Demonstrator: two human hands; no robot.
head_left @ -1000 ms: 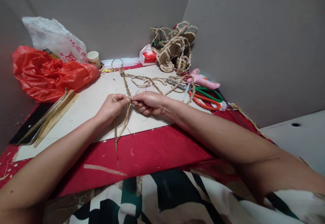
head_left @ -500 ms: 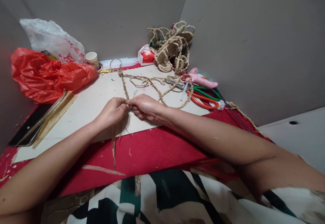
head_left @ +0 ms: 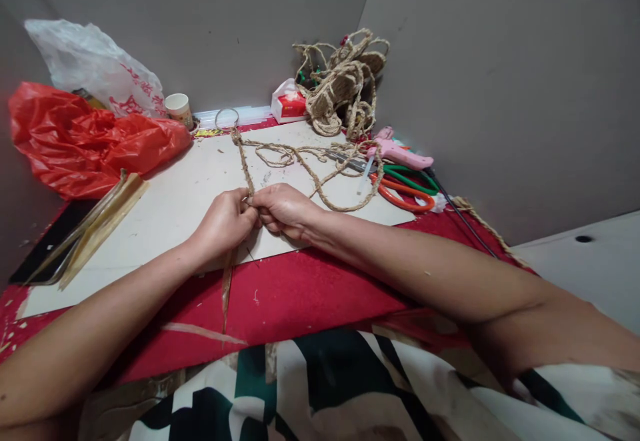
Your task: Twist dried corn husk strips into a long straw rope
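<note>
My left hand point(head_left: 227, 222) and my right hand point(head_left: 281, 209) meet at the near end of a braided straw cord point(head_left: 245, 164), both pinching it between thumb and fingers. From there the cord runs away from me to a thin metal ring point(head_left: 227, 119) at the far side of the white board. Loose brown straw strands point(head_left: 227, 291) hang below my left hand over the red cloth. The exact crossing of the strands is hidden by my fingers. A longer twisted straw cord point(head_left: 320, 184) loops across the board to the right.
The white board point(head_left: 185, 184) lies on a red cloth point(head_left: 310, 294). At right are a pink glue gun point(head_left: 400, 154) and scissors point(head_left: 407, 194). Behind stands a heap of straw braids point(head_left: 345, 87). Left are a red plastic bag point(head_left: 95, 144), paper cup point(head_left: 178, 109) and dry husk strips point(head_left: 103, 227).
My left hand has turned slightly, its fingers closer in against the right hand at the cord. The whole view has shifted a little; both hands stay at the same place on the cord.
</note>
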